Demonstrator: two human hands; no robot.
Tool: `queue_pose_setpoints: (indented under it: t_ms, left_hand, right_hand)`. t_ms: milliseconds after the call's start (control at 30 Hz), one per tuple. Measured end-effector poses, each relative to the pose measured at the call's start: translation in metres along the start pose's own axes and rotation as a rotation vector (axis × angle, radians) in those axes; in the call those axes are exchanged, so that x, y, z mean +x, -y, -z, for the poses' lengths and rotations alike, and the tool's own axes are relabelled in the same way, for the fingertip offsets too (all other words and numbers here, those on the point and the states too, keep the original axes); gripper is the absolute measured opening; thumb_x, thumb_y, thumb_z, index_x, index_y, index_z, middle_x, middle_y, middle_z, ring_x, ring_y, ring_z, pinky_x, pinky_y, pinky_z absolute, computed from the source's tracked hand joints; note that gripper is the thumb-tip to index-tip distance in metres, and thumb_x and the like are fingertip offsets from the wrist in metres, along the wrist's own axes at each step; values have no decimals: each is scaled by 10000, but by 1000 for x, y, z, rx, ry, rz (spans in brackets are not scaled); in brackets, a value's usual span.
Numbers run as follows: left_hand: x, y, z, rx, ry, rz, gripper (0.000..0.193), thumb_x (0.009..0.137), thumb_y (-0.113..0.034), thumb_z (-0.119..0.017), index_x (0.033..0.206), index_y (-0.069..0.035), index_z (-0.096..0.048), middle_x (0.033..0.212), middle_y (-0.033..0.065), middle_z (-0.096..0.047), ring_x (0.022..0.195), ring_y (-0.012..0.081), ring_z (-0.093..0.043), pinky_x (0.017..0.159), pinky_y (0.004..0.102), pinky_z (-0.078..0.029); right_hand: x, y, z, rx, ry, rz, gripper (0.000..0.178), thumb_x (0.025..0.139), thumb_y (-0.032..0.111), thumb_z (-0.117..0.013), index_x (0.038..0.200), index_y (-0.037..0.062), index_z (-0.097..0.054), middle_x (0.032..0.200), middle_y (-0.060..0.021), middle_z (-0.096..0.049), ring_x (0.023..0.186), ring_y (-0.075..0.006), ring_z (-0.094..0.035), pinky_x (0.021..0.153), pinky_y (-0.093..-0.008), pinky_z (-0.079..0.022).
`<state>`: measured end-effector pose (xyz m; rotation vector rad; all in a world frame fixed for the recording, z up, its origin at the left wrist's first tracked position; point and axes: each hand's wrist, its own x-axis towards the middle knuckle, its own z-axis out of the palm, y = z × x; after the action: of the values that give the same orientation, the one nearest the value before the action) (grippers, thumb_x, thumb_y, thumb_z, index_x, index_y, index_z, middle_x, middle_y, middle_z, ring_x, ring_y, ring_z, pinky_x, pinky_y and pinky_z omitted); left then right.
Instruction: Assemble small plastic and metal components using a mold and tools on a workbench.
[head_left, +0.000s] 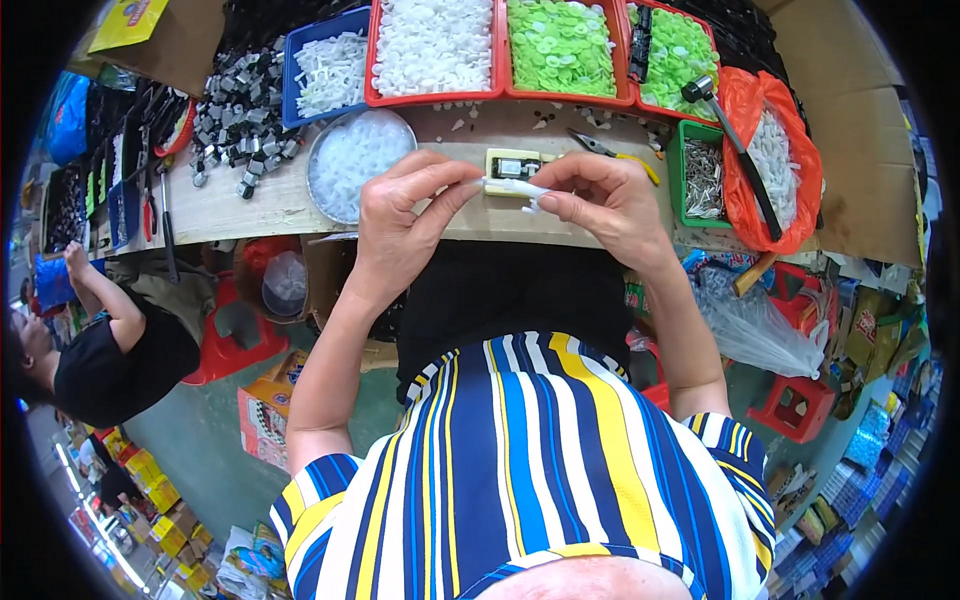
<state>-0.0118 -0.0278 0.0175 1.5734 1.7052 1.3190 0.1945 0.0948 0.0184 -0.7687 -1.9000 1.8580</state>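
Observation:
In front of me, over the near part of the workbench, my right hand [612, 208] is closed, thumb and forefinger pinching a small white plastic part [518, 188]. My left hand [405, 212] comes from the other side, its thumb and forefinger pressed together at the left end of that part. Whatever the left fingertips grip there is too small to make out. Just behind the fingers lies a cream-coloured block [495, 160] with a dark recess and a metallic piece in it; the hands partly cover it. Left of my left hand stands a round metal bowl [318, 190] of translucent white pieces.
Behind are red trays [435, 100] of white and green parts and a blue tray [291, 75]. Metal-and-black pieces [240, 130] lie left. Pliers [592, 144], a green box [683, 200], a hammer [745, 165] and a red bag [805, 215] lie right. Another person [125, 345] sits left.

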Motion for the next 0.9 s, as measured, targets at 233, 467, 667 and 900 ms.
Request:
queue_pose_setpoints:
  t_ms: [233, 467, 667, 900]
  left_hand:
    - [8, -7, -12, 15, -2, -60, 112, 853, -19, -717, 962, 6, -734, 828, 95, -675, 717, 177, -644, 634, 282, -493]
    - [15, -10, -21, -24, 72, -8, 118, 853, -16, -725, 966, 16, -734, 846, 68, -668, 741, 123, -595, 662, 244, -466]
    - [16, 0, -29, -147, 104, 135, 147, 892, -42, -711, 1014, 40, -725, 861, 53, -687, 773, 102, -613, 706, 227, -483]
    - [16, 1, -36, -521, 83, 374, 196, 921, -60, -693, 1086, 44, -711, 954, 50, -712, 857, 84, -642, 782, 223, -514]
  right_hand:
    - [-3, -7, 14, -12, -12, 16, 203, 856, 108, -770, 1007, -19, -721, 848, -5, -682, 746, -36, -570, 629, -203, -452]
    - [-6, -8, 25, 31, 34, 7, 196, 858, 96, -764, 1006, -23, -713, 839, -11, -685, 756, -49, -592, 657, -221, -475]
    - [-7, -2, 22, -441, -101, 396, 253, 810, 101, -779, 1026, -9, -706, 936, -103, -666, 819, -187, -644, 703, -301, -508]
    - [-12, 4, 23, -680, -74, 416, 318, 771, 146, -800, 1027, -13, -699, 916, -136, -632, 864, -293, -611, 762, -380, -495]
